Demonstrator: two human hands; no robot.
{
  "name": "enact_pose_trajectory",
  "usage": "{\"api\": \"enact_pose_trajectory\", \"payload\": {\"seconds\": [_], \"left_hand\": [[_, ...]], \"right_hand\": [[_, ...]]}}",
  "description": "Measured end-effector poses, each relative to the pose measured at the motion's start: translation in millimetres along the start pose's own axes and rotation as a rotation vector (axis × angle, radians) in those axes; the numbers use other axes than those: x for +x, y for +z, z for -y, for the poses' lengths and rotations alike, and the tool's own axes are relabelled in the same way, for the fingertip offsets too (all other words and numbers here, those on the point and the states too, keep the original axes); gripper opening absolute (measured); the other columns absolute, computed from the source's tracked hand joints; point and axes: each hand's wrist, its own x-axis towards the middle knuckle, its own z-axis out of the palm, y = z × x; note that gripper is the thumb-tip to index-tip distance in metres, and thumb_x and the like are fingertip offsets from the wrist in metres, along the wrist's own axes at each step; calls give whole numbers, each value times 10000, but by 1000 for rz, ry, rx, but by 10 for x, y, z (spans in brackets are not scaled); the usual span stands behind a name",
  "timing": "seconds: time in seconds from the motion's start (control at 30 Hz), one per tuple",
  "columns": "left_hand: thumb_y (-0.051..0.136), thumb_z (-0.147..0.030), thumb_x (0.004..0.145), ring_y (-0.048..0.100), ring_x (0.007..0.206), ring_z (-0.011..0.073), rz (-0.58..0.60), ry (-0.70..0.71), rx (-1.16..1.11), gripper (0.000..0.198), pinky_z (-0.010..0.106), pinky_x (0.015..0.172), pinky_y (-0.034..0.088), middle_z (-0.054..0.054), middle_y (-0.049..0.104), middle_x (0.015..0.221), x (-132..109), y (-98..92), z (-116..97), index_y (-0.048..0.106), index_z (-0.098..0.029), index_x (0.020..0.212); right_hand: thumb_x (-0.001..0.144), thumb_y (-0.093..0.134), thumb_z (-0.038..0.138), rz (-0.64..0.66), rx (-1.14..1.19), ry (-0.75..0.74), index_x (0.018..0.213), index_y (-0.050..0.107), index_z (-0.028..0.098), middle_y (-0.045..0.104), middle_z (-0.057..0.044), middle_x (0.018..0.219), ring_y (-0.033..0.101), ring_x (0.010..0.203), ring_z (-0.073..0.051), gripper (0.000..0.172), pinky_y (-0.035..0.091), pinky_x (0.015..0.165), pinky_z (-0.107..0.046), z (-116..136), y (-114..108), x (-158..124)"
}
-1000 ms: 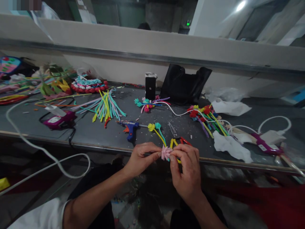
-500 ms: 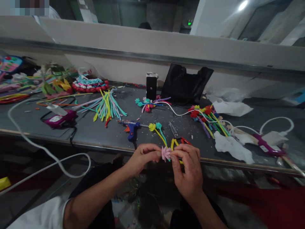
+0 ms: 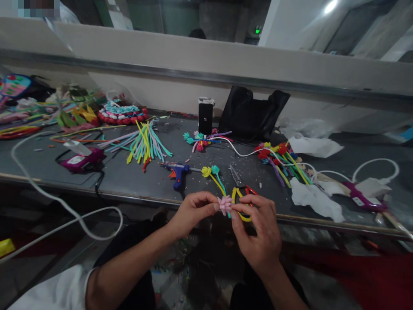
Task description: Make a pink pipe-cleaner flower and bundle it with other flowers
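Note:
Between my hands, at the table's front edge, is a pink pipe-cleaner flower (image 3: pixel 225 205) with pointed petals. My left hand (image 3: pixel 199 212) pinches its left side between thumb and forefinger. On the other side, my right hand (image 3: pixel 258 226) has thumb and fingertips closed at the petals. Just beyond lie a yellow pipe-cleaner flower (image 3: pixel 206 172) and a teal pipe-cleaner flower (image 3: pixel 215 171), their stems running toward my hands. Scissors (image 3: pixel 236 177) with red and yellow handles lie partly behind my right hand.
A blue glue gun (image 3: pixel 177 174) lies left of the flowers. Beyond it spreads a bundle of pipe cleaners (image 3: pixel 146 144). A phone (image 3: pixel 205 118) stands at the back beside a black bag (image 3: pixel 253 114). White cables (image 3: pixel 238 154), finished flowers (image 3: pixel 274 153) and crumpled paper (image 3: pixel 316 200) lie rightward.
My right hand has shifted slightly right, its fingers a little more spread. The pink flower has turned a little and shows more of its petals. More of the yellow scissor handle shows.

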Motion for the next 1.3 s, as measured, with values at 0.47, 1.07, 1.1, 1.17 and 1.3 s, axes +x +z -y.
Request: {"api": "enact_pose_trajectory", "payload": {"seconds": [0.47,1.07,1.1,1.17,1.3], "left_hand": [[722,-230,787,583,757,118,-6,111,15,74,228,727,432,11,651,779,-20,67,17,731,-161,811],[746,-308,763,513,658,87,43,-46,-9,164,204,629,387,22,667,758,-7,19,19,732,-150,807],[743,-311,765,509,654,85,38,-46,-1,168,203,625,383,21,665,755,-6,22,15,732,-148,804],[741,-321,767,503,640,82,37,-51,11,181,203,613,379,20,661,747,-5,26,10,730,-144,805],[741,-324,768,518,656,92,59,-49,33,196,216,633,399,25,663,766,-9,16,24,731,-143,842]], "right_hand": [[853,548,97,29,-11,8,931,573,203,580,-59,961,529,949,-214,134,450,857,-424,15,49,-37],[849,570,151,51,60,77,954,627,203,592,-65,972,549,969,-220,132,459,851,-417,-4,-11,-29],[844,582,159,47,56,77,956,629,206,594,-63,970,552,965,-220,130,460,850,-417,-4,-12,-27],[842,600,169,32,48,78,926,630,211,597,-56,952,557,949,-215,99,461,844,-411,-7,-7,-25],[847,597,160,21,35,91,877,622,217,594,-46,922,557,924,-206,69,468,825,-396,-17,17,-31]]}}
